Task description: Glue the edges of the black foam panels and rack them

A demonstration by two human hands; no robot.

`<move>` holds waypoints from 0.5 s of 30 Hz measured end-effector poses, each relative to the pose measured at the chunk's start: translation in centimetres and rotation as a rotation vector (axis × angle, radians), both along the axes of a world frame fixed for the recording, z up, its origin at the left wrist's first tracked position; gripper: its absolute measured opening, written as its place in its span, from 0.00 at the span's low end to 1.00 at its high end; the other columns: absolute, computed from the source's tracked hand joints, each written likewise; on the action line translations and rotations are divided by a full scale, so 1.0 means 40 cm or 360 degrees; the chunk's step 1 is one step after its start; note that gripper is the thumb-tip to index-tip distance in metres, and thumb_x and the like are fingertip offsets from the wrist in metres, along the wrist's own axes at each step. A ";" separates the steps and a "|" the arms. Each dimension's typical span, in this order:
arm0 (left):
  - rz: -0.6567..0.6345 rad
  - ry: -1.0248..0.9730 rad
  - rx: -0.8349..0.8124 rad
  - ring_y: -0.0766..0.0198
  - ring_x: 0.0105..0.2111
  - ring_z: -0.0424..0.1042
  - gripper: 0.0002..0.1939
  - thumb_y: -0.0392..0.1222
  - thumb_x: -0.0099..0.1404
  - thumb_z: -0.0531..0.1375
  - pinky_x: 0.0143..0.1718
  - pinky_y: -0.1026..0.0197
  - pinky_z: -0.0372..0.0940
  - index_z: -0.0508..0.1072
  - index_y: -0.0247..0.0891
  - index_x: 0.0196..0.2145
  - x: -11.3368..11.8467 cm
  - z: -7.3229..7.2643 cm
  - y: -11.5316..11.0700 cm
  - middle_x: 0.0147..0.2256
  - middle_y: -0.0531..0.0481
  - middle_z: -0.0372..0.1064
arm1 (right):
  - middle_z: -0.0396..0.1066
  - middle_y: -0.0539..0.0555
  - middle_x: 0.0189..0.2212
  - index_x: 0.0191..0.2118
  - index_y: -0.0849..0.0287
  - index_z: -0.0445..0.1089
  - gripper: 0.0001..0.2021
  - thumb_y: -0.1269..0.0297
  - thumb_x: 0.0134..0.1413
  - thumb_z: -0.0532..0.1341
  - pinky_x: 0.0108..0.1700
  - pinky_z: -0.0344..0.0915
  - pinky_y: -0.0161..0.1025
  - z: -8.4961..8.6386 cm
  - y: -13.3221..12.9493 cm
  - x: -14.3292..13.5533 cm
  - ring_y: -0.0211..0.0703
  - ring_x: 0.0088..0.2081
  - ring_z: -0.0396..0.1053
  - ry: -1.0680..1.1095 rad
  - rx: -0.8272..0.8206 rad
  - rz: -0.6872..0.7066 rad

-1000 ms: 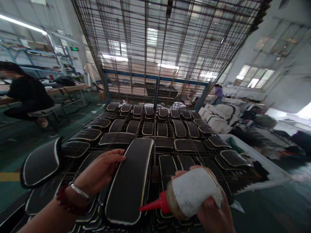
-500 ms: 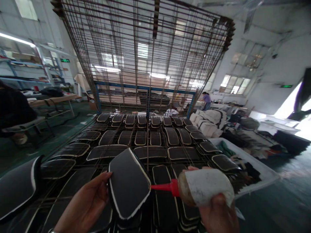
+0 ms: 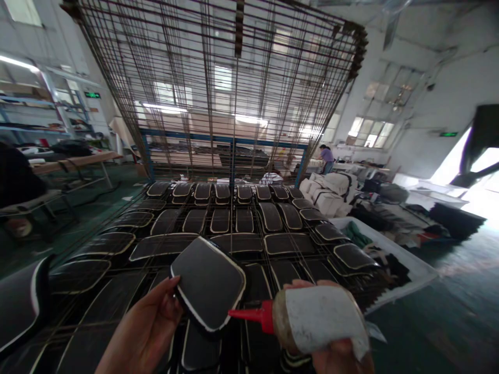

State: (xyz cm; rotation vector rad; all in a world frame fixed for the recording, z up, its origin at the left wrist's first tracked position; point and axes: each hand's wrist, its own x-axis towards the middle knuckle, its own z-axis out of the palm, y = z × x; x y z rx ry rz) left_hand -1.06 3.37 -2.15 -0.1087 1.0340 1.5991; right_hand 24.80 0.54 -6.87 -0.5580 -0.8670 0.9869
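My left hand (image 3: 146, 322) pinches the left edge of a dark grey panel (image 3: 210, 283) that has a pale line along its rim. In my right hand (image 3: 339, 356) lies a squeeze bottle (image 3: 319, 317) with a red nozzle and a whitish wrap, tilted on its side. The nozzle tip (image 3: 234, 314) is at the panel's lower right edge; whether it touches I cannot tell. Under both hands, rows of similar dark panels (image 3: 220, 221) with pale rims rest on a wire rack. Part of the right hand is hidden behind the bottle.
A raised wire grid (image 3: 218, 78) leans up behind the rack. One larger curved panel (image 3: 17, 306) is at the left edge. To the right stands a white bin (image 3: 421, 275) with cloth in it. A person (image 3: 326, 157) is in the background; another in dark clothing (image 3: 13, 176) sits at left.
The held panel has turned in my left hand. The bottle's nozzle has moved left and slightly down, from the panel's right corner to its lower right edge. The whole view has shifted slightly.
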 end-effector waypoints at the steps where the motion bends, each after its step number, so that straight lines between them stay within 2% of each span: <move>1: 0.0003 -0.0001 -0.0007 0.72 0.14 0.71 0.17 0.22 0.71 0.51 0.16 0.75 0.70 0.69 0.31 0.27 0.000 -0.001 0.000 0.18 0.53 0.70 | 0.73 0.64 0.49 0.55 0.50 0.67 0.33 0.39 0.51 0.76 0.45 0.73 0.60 -0.004 -0.002 -0.007 0.69 0.49 0.72 0.0000 0.0014 0.0007; 5: -0.0028 0.0018 -0.0014 0.71 0.15 0.73 0.16 0.22 0.72 0.51 0.17 0.74 0.71 0.69 0.31 0.28 0.000 -0.001 -0.002 0.20 0.52 0.71 | 0.73 0.64 0.48 0.55 0.50 0.67 0.31 0.39 0.54 0.74 0.44 0.74 0.59 -0.013 -0.002 -0.018 0.68 0.47 0.73 -0.0032 0.0063 0.0054; 10: -0.0028 0.0070 -0.0028 0.71 0.14 0.72 0.16 0.21 0.71 0.51 0.15 0.74 0.70 0.68 0.32 0.27 0.000 -0.012 -0.003 0.19 0.53 0.70 | 0.71 0.67 0.52 0.57 0.51 0.67 0.28 0.45 0.59 0.73 0.47 0.73 0.61 -0.007 0.036 0.042 0.70 0.52 0.70 -0.0119 0.0165 0.0100; 13: -0.0059 0.0093 -0.0048 0.71 0.15 0.73 0.15 0.21 0.71 0.51 0.16 0.73 0.71 0.69 0.32 0.29 0.000 -0.019 -0.002 0.20 0.53 0.71 | 0.70 0.68 0.53 0.57 0.52 0.67 0.29 0.45 0.58 0.74 0.48 0.73 0.59 0.005 0.052 0.068 0.69 0.55 0.68 -0.0172 0.0127 0.0053; 15: -0.0057 0.0094 -0.0053 0.71 0.16 0.73 0.15 0.21 0.70 0.52 0.17 0.73 0.71 0.69 0.32 0.29 0.001 -0.018 0.000 0.21 0.53 0.71 | 0.71 0.67 0.53 0.56 0.52 0.67 0.31 0.43 0.54 0.76 0.48 0.73 0.57 0.008 0.046 0.057 0.68 0.54 0.69 -0.0111 0.0054 -0.0001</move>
